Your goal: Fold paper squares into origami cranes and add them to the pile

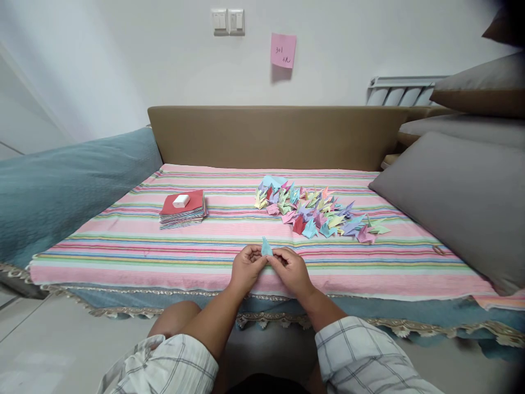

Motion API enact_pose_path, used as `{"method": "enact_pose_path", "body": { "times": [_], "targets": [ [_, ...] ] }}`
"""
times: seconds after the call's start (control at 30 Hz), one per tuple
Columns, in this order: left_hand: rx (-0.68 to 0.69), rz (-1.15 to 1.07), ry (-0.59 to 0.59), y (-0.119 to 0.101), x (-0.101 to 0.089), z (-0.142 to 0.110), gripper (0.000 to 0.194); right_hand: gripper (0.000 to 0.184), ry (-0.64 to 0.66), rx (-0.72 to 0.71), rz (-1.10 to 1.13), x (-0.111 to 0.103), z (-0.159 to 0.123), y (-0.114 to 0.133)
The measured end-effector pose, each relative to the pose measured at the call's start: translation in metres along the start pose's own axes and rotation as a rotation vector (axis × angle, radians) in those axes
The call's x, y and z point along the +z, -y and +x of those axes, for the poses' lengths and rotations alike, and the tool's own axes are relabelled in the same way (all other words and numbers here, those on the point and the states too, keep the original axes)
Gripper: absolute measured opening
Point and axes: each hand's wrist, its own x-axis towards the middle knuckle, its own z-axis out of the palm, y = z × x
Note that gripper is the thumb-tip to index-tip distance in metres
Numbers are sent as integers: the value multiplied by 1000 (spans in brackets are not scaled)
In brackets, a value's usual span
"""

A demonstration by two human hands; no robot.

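Note:
A small folded piece of light blue paper (266,247) stands upright between my two hands, its pointed tip facing away from me. My left hand (246,268) pinches its left side, thumb against the lower edge. From the right, my right hand (290,268) grips the same paper, and both thumbs nearly meet at its base. The fingers cover the lower part of the folds. Just beyond my hands, to the right, lies a heap of colourful folded paper cranes (311,210). Farther left is a stack of square paper (184,217), red on top.
A small white box (181,201) sits on the paper stack. The striped cloth (123,257) covers the seat, with a brown backrest (266,137) behind. Grey cushions (459,191) pile up on the right; a blue-covered armrest (77,186) bounds the left.

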Motion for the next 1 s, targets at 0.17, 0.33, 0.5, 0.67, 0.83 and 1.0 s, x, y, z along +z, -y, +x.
{"method": "enact_pose_path", "body": {
  "times": [0.17,0.33,0.5,0.67,0.83,1.0],
  "targets": [
    [-82,-74,109,-3,-1,-1,37,26,46,320,373,1,3,-6],
    [-172,-202,134,-5,-4,-2,34,31,89,426,578,0,4,-9],
    [-221,-282,173,-7,-3,-3,34,32,109,493,699,2,3,-10],
    [-198,-239,145,-7,-2,-3,31,29,90,470,685,1,3,-10],
    [-143,-184,80,-5,1,-5,30,28,105,421,646,0,2,-9],
    [-107,-143,65,-3,3,-8,33,26,99,418,651,3,1,-10]
  ]
}}
